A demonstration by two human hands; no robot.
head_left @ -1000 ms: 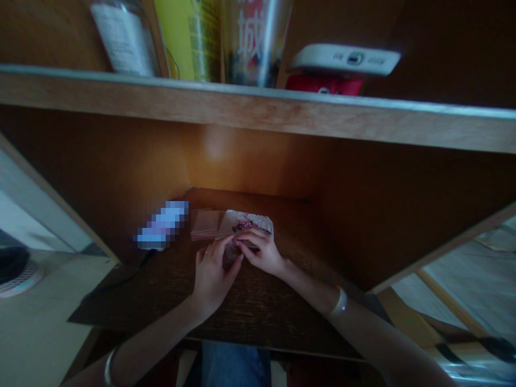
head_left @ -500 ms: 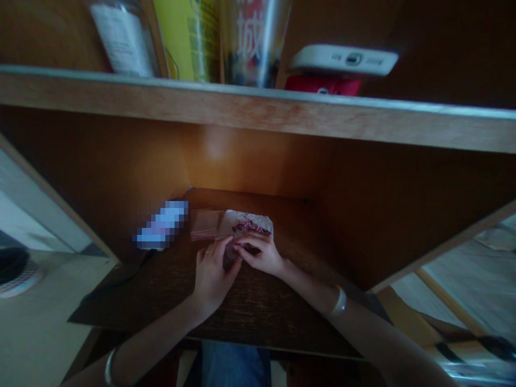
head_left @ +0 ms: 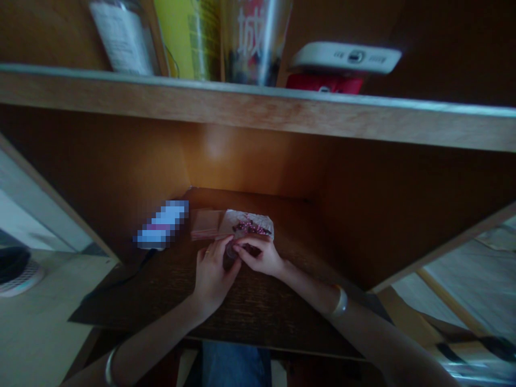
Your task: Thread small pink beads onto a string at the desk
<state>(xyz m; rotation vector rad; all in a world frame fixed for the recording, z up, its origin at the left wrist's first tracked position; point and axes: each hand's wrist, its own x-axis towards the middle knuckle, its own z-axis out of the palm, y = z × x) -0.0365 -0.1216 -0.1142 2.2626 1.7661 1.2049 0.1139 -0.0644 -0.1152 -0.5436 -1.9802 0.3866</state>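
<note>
My left hand (head_left: pixel 212 274) and my right hand (head_left: pixel 260 255) meet over the dark wooden desk (head_left: pixel 258 317). Both pinch a small clear round thing (head_left: pixel 231 250) between the fingertips; what it is stays too dim to name. Just behind the fingers lies a white sheet (head_left: pixel 264 221) with small pink pieces (head_left: pixel 250 227) on it. A stack of pinkish cards (head_left: pixel 205 224) lies to its left. There is a ring on my left hand and a bangle on each wrist.
A blurred bright device (head_left: pixel 161 224) lies at the desk's left with a cable running forward. A wooden shelf (head_left: pixel 258 110) overhangs the desk and carries a white device (head_left: pixel 346 58), a red item, a yellow book and a printed cup. A fan (head_left: pixel 16 269) sits far left.
My right fingers have curled slightly nearer the left fingertips around the small clear thing. Both hands otherwise stay in place.
</note>
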